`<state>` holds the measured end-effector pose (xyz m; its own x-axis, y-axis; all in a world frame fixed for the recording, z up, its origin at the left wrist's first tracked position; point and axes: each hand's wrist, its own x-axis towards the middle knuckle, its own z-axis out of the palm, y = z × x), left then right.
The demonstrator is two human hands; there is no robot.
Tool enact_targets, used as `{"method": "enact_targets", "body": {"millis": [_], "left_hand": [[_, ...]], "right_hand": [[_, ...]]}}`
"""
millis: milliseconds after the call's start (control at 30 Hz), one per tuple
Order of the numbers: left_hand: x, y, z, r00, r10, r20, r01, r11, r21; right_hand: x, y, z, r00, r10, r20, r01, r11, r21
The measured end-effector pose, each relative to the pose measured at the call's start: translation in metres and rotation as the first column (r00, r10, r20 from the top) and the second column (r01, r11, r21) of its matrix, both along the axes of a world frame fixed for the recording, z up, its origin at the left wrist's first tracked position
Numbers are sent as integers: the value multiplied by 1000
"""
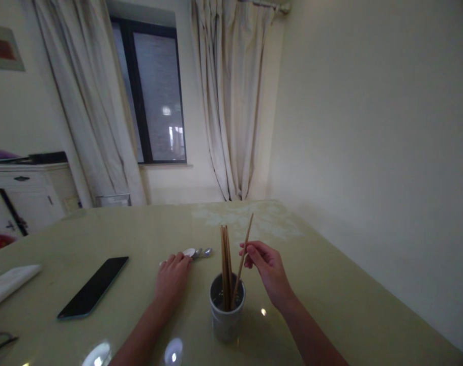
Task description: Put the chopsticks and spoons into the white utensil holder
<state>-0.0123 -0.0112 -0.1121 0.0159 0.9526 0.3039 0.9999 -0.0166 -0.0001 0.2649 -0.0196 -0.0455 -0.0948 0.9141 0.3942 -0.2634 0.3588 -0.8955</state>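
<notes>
A grey-white cup (226, 323) stands upright on the table, with several wooden chopsticks (226, 259) leaning in it. Just right of the cup, my right hand (267, 267) pinches a single chopstick (243, 251) near its upper part; the lower end of that stick is inside the cup. My left hand (174, 277) is on the table left of the cup, its fingers curled over some spoons. Past the fingertips show a white spoon bowl (189, 252) and a metal spoon (207, 251). The handles are mostly hidden under the fingers.
A black phone (94, 288) lies to the left on the glossy greenish table (147, 234). Farther left are a white flat packet (12, 284) and a dark-handled object (0, 343), cut off by the frame. A wall (376, 152) borders the right edge; a curtained window (158, 96) is behind.
</notes>
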Motion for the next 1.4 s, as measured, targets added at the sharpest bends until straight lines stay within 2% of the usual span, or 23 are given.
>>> {"method": "enact_targets", "body": {"millis": [133, 300, 400, 533, 633, 700, 767, 867, 933, 1000, 1067, 1167, 1300, 1400], "left_hand": [[-1, 1, -3, 999, 6, 38, -7, 1000, 4], [0, 2, -3, 997, -19, 72, 19, 1000, -3], [2, 2, -4, 995, -57, 83, 58, 998, -11], [8, 2, -5, 991, -84, 101, 85, 996, -4], [12, 4, -5, 959, -127, 255, 101, 989, 111], [15, 5, -1, 874, -177, 452, 82, 972, 222], [20, 4, 5, 741, -234, 630, 27, 947, 319], [28, -6, 18, 573, -270, 773, -114, 908, 402], [34, -15, 24, 523, -286, 803, -192, 878, 438], [40, -25, 29, 515, -341, 786, -214, 837, 504], [47, -32, 31, 516, -403, 755, -179, 812, 556], [58, -39, 33, 455, -425, 783, -74, 858, 508], [71, -38, 39, 265, -354, 897, 35, 933, 357], [75, -35, 44, 106, -282, 953, 176, 949, 262]], "right_hand": [[-5, 3, -10, 993, -10, 121, 14, 999, -30], [-14, 4, -22, 994, 64, 92, -55, 993, -100], [-15, 1, -20, 995, 83, 56, -77, 991, -105], [-12, -3, -14, 997, 41, 60, -35, 995, -97], [-10, -2, -11, 996, 10, 90, -6, 999, -46], [-10, -2, -12, 989, 6, 147, -5, 1000, -7], [-12, -1, -13, 978, 15, 207, -19, 1000, 19], [-14, -3, -14, 970, 47, 237, -53, 999, 15], [-15, -4, -14, 970, 66, 233, -68, 998, 1], [-15, -6, -13, 973, 58, 222, -59, 998, -1], [-14, -8, -12, 978, 20, 207, -25, 999, 21], [-14, -8, -13, 983, 15, 182, -21, 999, 28], [-17, -5, -20, 976, 68, 208, -65, 998, -19], [-19, -5, -24, 962, 67, 264, -58, 998, -40]]}}
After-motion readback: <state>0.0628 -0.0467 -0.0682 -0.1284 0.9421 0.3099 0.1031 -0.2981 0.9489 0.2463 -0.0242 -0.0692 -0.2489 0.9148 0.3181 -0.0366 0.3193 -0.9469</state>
